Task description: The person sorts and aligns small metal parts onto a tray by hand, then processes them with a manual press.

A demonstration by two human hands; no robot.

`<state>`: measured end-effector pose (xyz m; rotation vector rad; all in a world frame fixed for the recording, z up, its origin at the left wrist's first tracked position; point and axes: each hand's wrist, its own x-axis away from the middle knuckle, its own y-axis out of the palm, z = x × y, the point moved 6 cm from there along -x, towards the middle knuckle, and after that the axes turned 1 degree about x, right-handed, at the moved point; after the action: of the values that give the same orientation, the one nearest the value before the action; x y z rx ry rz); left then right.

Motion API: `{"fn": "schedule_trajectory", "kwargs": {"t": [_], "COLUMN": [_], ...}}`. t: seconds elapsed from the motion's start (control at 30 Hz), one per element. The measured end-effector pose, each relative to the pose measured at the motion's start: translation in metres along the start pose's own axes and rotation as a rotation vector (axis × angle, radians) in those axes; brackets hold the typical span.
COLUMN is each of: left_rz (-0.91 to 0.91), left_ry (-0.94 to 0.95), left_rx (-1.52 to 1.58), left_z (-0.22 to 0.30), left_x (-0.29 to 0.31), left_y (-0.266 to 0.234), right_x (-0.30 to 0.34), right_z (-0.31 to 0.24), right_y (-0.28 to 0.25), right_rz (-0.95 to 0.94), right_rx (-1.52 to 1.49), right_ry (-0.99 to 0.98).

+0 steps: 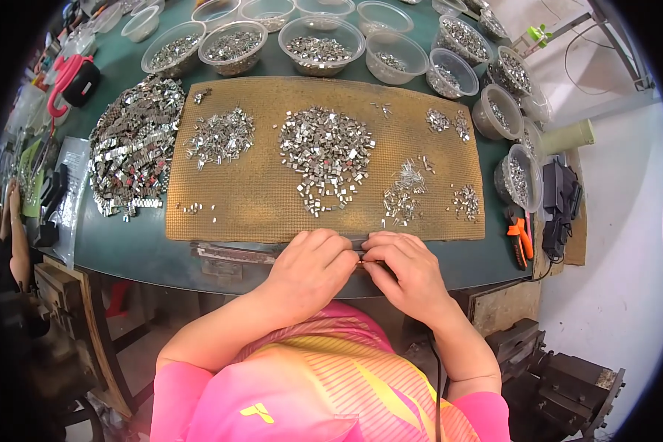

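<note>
My left hand (311, 269) and my right hand (407, 271) meet at the table's front edge, fingertips nearly touching. Both have their fingers bent and pinched together over a long metal bar (232, 254) that lies along the edge. Whatever sits between the fingertips is too small to make out. Just beyond them lies a tan textured mat (254, 206). A large heap of small metal links (325, 147) covers its middle. Left of that is a pile of shiny small metal pieces (221, 138). Thin pin-like pieces (407, 180) lie scattered on the right.
A broad mound of joined metal links (136, 144) rises left of the mat. Clear plastic bowls (322, 68) of small parts line the back and right. Orange-handled pliers (521, 239) lie at the right edge. At far left, another person's arm (18, 243) shows.
</note>
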<state>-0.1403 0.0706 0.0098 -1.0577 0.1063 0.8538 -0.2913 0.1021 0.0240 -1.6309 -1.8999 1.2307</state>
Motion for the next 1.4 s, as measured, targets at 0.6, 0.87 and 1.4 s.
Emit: {"fn": "schedule_trajectory", "kwargs": {"t": [0.6,0.87,1.4], "left_rz": [0.24,0.35,0.327], "left_ry": [-0.397,-0.555,-0.44], "left_rx": [-0.058,-0.127,-0.162], "left_z": [-0.071,-0.094,-0.097], "left_x": [0.054,0.102,0.105], "left_y": [-0.118,-0.144,-0.142], "right_x": [-0.015,-0.06,-0.17], "right_z": [-0.014,-0.048,-0.081], "right_y": [0.004,0.016,0.141], "right_rz": [-0.05,-0.079,-0.255], "right_rx": [0.105,0.068,0.088], "right_ry": [0.027,-0.124,-0.429]}}
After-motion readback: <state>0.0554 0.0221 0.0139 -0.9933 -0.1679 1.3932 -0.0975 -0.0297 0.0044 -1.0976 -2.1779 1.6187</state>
